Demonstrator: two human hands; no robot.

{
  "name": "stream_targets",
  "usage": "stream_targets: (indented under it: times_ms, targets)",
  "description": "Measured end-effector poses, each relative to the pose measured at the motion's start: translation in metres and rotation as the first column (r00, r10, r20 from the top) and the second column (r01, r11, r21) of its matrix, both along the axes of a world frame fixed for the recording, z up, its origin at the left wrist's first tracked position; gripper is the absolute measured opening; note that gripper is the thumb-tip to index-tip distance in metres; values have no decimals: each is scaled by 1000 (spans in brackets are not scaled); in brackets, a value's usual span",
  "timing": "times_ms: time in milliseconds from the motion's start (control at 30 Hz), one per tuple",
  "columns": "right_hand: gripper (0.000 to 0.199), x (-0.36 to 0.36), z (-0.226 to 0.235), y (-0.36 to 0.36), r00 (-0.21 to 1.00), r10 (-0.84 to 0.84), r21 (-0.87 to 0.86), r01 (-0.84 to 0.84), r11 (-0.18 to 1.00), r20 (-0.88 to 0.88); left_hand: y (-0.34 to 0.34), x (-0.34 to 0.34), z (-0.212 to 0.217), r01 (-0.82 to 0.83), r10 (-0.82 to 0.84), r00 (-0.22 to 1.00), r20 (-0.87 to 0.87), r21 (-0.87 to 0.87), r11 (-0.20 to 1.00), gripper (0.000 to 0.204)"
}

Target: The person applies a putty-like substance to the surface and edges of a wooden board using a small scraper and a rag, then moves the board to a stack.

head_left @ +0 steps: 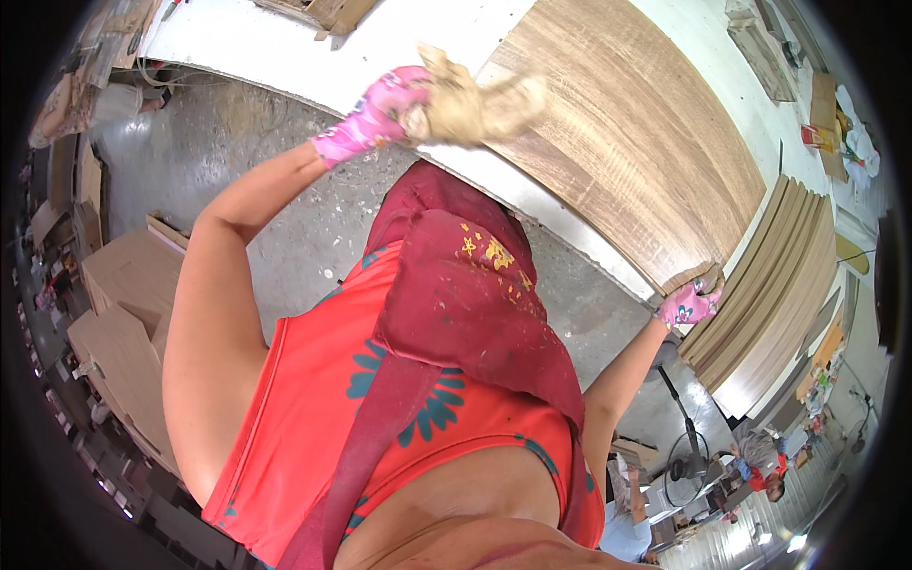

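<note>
The pink-gloved left hand (385,104) is closing around a bunched beige cloth (461,109), which is sticking out toward three o'clock and blurring. The wood-grain board (627,123) is lying flat on the white table (256,57), at three o'clock from the left hand and eleven o'clock from the right; the cloth's far end is overlapping its left edge in view, though contact is unclear. The pink-gloved right hand (692,302) is curling its fingers at the board's near right corner, whether gripping or merely resting I cannot tell. Stacked boards (769,285) are sitting at its three o'clock.
</note>
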State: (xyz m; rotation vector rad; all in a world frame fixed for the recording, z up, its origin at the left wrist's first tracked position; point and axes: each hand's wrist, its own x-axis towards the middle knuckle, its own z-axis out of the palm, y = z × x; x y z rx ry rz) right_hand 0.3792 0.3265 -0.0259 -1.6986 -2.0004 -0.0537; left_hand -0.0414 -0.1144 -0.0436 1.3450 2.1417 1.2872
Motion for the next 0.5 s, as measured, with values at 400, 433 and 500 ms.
stream_targets:
  times_ms: [400,433,500]
  targets:
    - [50,10,-3,5,998,25,31,-27,999,53,-19,-28,36,-596,422,685,594,123,794,63]
    - [51,8,-1,5,996,52,77,-57,995,67,-10,-29,34,-587,485,709,512,48,808,63]
    - [51,-6,4,-6,978,149,150,-171,974,147,10,-31,31,-516,492,794,357,-32,856,64]
